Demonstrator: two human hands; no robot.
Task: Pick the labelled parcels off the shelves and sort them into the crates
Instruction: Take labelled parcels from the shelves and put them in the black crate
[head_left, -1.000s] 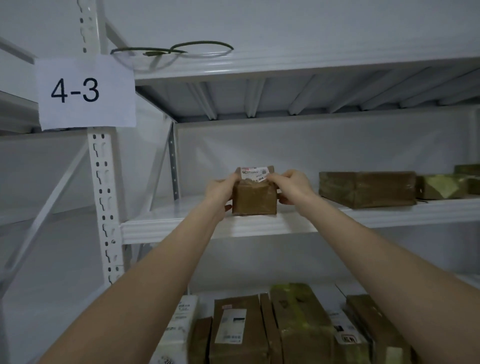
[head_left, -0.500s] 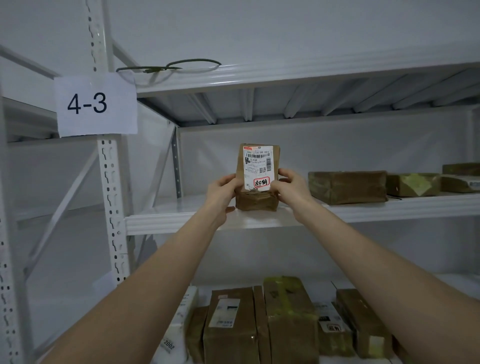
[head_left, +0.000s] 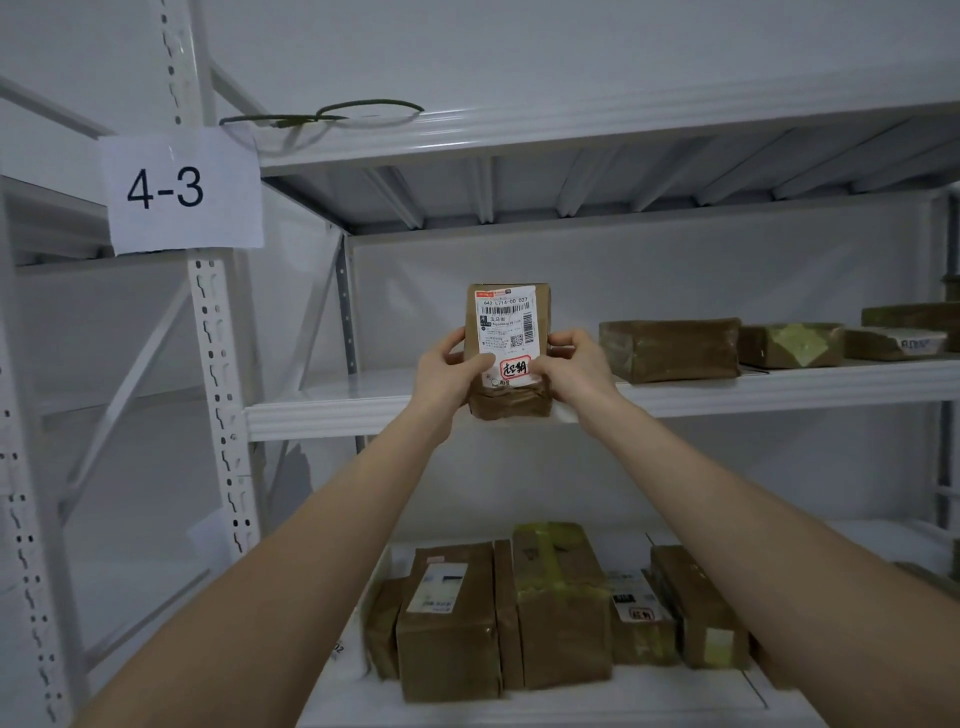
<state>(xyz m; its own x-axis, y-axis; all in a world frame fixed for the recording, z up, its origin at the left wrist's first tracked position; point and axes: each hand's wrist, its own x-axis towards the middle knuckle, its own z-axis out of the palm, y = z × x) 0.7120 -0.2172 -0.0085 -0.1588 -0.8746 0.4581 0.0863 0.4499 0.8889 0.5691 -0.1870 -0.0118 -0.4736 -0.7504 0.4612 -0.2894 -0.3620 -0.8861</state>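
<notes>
A small brown parcel (head_left: 511, 322) with a white shipping label and a red stamp faces me, tilted upright in front of the middle shelf (head_left: 332, 415). My left hand (head_left: 447, 371) grips its left side and my right hand (head_left: 571, 364) grips its right side. Both thumbs press on the lower part of the label. No crate is in view.
More brown parcels (head_left: 670, 348) lie on the middle shelf to the right. The lower shelf holds several taped parcels (head_left: 561, 603). A paper sign reading 4-3 (head_left: 182, 189) hangs on the white upright post at the left. A green wire loop (head_left: 332, 114) lies on the top shelf.
The parcel lay flat on the shelf with its label up; both hands have tipped it upright and lifted it so the label faces me.
</notes>
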